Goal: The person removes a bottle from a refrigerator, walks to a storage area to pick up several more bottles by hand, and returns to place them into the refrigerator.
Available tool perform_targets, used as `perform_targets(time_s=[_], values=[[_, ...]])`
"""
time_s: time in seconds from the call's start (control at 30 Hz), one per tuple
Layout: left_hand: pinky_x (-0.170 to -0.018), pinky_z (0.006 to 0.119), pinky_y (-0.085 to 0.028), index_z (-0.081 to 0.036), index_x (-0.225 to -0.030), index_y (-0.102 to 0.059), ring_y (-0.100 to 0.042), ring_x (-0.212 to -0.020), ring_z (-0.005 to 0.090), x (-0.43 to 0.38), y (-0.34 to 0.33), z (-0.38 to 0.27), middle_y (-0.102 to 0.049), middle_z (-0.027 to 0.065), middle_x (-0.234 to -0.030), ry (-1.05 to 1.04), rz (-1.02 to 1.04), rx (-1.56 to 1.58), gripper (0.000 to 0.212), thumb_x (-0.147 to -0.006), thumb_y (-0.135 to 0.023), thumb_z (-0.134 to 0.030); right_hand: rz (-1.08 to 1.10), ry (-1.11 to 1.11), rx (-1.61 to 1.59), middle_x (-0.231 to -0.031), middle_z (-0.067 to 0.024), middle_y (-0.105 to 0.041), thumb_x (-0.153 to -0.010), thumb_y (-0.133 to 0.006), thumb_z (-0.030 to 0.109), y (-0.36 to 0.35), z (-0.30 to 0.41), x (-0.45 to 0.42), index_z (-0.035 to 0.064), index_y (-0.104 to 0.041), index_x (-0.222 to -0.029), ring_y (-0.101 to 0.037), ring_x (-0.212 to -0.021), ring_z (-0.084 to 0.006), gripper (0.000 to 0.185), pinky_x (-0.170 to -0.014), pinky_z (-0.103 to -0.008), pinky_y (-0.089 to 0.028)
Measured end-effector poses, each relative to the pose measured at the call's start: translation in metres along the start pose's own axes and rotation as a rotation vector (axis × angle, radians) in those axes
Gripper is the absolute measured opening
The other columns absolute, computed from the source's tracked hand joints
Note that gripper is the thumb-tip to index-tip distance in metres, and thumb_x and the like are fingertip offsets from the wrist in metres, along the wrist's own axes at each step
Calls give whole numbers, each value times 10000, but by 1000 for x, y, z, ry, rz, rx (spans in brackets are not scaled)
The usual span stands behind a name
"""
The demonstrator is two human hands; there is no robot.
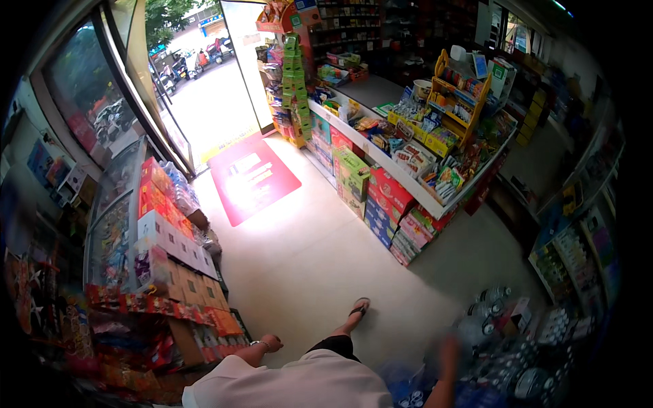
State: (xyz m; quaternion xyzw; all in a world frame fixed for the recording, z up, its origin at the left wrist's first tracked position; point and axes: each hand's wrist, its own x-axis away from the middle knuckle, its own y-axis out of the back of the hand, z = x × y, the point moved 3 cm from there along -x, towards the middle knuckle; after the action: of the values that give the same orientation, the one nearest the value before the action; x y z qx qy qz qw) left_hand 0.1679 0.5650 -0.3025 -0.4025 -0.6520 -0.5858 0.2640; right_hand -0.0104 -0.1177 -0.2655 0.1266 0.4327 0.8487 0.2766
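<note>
My left hand [273, 343] hangs beside my body over the floor, with a bracelet or watch at the wrist. Its fingers look loosely curled, and nothing shows in them. Left of it stand shelves of packaged goods with a red-patterned edging strip [153, 307]. My right hand [449, 348] is blurred, so its fingers cannot be made out. It is over or near bottled drinks [505, 357] on the right. My foot in a flip-flop [361, 307] is forward on the pale tiled floor [306, 275].
A counter [377, 153] loaded with small packets stands ahead right, cartons [385, 204] stacked against it. A red doormat [255, 181] lies at the open doorway [214, 102]. Parked scooters [199, 61] show outside. A glass-topped freezer [115, 219] and boxes line the left.
</note>
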Motion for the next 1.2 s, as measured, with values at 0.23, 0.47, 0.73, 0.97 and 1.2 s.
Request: perform_targets(time_s=[0.23,0.47,0.73,0.97,1.2], values=[[-941,447,-489,-61,-1108,-700,-622,-1107,351,-161,156,-207,-673,179,-1148,-137,87,-170,438,-886,-567,-415,271,-268,-12,-985,-218,-648,-887,-583,226,-49,-52,-77,7,-618,-1161,-635,-963,-363,352,-835,-442,-492],[-955,450,-490,-89,-1219,-624,-632,-1082,344,-226,338,-600,-670,180,-1143,-751,120,-200,453,-892,-589,-401,467,-912,-237,-1047,-203,-643,-934,-527,254,-56,-91,-64,29,-613,-1206,-630,-970,-358,363,-826,-450,-496],[-942,395,-505,-22,-1277,-579,-647,-1076,308,-229,404,-881,-655,183,-1183,-1022,147,-5,473,-926,-595,-338,737,-795,66,-1069,-171,-651,-979,-468,278,12,-230,-171,51,-621,-1214,-634,-951,-341,361,-807,-454,-508],[-946,405,-497,-46,-1295,-575,-628,-1090,332,-304,472,-1041,-646,184,-1195,-1066,107,-243,512,-906,-606,-376,262,-441,136,-1128,-210,-667,-917,-587,330,226,-242,-590,56,-677,-1142,-622,-1071,-378,366,-929,-443,-496],[-1018,394,-455,-17,-1311,-562,-596,-1152,334,-456,548,-1152,-620,224,-1236,-659,174,-91,554,-910,-590,-398,57,-652,-110,-1147,-170,-682,-911,-616,341,304,-326,-848,20,-647,-1191,-652,-1047,-313,427,-913,-385,-508]])
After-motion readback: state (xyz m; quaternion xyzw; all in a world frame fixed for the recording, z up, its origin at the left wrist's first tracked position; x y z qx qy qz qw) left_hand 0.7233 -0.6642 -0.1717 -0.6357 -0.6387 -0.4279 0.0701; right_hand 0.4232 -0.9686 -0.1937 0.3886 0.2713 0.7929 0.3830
